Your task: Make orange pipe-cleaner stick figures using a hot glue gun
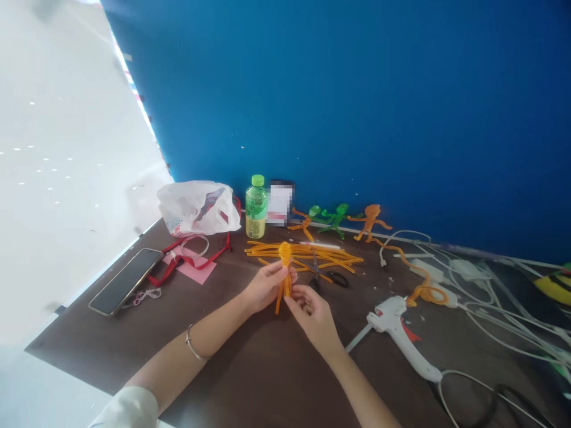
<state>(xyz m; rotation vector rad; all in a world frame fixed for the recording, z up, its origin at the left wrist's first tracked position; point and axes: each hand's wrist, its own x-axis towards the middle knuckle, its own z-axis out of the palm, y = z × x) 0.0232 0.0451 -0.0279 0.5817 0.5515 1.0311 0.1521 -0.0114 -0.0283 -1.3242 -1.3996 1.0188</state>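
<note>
Pipe-cleaner figure (286,267) between both hands' fingers (273,278)

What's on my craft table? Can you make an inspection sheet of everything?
surface: dark brown table, tilted in view
job's things: orange pipe-cleaner figure, loose orange pipe cleaners, scissors, white glue gun, finished green figure
clutter: plastic bag, green-capped bottle, phone, pink paper
grippers: left hand holds the figure; right hand at its legs, contact unclear
cables: white cables tangled at right
surroundings: blue wall, white surface at left
</note>
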